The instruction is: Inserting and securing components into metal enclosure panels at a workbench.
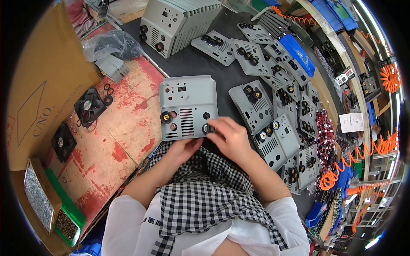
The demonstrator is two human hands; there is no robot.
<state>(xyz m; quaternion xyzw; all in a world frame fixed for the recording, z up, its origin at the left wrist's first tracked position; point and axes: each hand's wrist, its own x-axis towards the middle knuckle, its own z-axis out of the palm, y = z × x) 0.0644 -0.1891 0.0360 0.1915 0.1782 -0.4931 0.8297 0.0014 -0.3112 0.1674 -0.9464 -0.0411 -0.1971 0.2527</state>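
Observation:
A grey sheet-metal panel (197, 100) with vent slots and round holes lies in front of me on the dark table. My left hand (184, 151) grips its near edge, with the fingertips partly hidden beneath. At the panel's right side, the thumb and fingers of my right hand (228, 137) close around a dark round socket (207, 128) at a lower hole. A black-and-brass socket (166, 117) sits in the panel's left side. The hole (206, 115) above my right fingertips looks dark.
Similar panels (252, 102) with black sockets cover the table to the right, around a blue bin (297, 54). A stack of panels (171, 25) stands at the far side. Leftward are black fans (90, 107) on a worn red surface and a cardboard box (47, 85).

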